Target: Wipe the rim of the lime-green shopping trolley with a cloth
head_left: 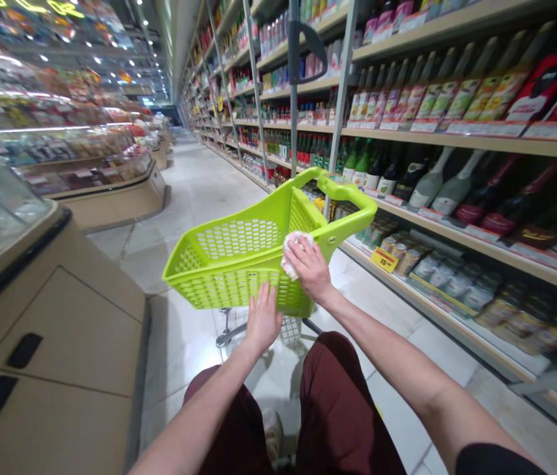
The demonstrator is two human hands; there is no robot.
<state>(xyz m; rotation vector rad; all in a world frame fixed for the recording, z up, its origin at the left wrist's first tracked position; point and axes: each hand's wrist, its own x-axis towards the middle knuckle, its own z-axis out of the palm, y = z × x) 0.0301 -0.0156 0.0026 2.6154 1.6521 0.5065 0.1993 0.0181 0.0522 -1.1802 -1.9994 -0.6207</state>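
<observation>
A lime-green shopping cart (238, 260) with perforated basket walls stands side-on before me, its handle at the upper right. My right hand (309, 265) presses a white and pinkish cloth (289, 258) against the basket's near side, close to the handle end. Lower and to the left, my left hand (263, 318) rests on the perforated near wall with its fingers stretched out, holding nothing. The cart's wheels and frame show partly beneath the basket.
Shelves of bottles and cans (476, 142) line the right side, with a yellow price tag (384, 259) low down. A beige counter (55, 330) stands close on the left. The tiled aisle (194, 165) runs ahead between displays.
</observation>
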